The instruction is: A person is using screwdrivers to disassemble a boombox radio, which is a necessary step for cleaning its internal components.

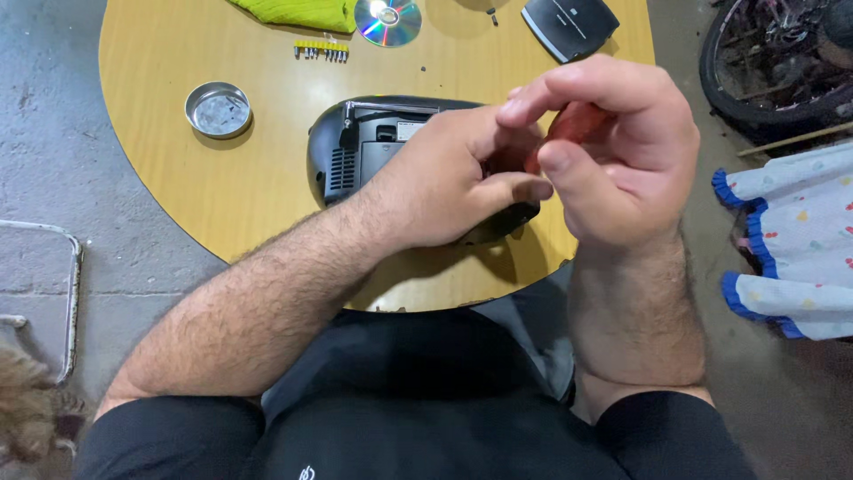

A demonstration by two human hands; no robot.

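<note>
**Two hands over an opened black disc player on a round wooden table**

The right hand (613, 156) is raised above the table edge, its fingers closed around a red tool handle (576, 124); only a strip of the handle shows between thumb and forefinger, and the tool's working end is hidden. The left hand (453, 178) lies directly beside it, palm down on the black disc player (364, 147), fingers curled together with the thumb pressing toward the right hand's fingertips. Whether the left hand pinches anything cannot be told, since the right hand blocks that spot. The two hands together cover the near half of the player; its vented end and open compartment show beyond the left wrist.

Farther out from the left hand sits a small round metal tin (218, 109). Beyond both hands, near the far rim of the table (178, 196), lie a yellow strip of screwdriver bits (322, 49), a yellow-green cloth (298, 11), a shiny compact disc (387, 21) and a detached dark grey cover (569, 25). Outward of the right hand, off the table, lie a bicycle tyre (755, 98) and a white frilled cloth with blue trim (791, 240).
</note>
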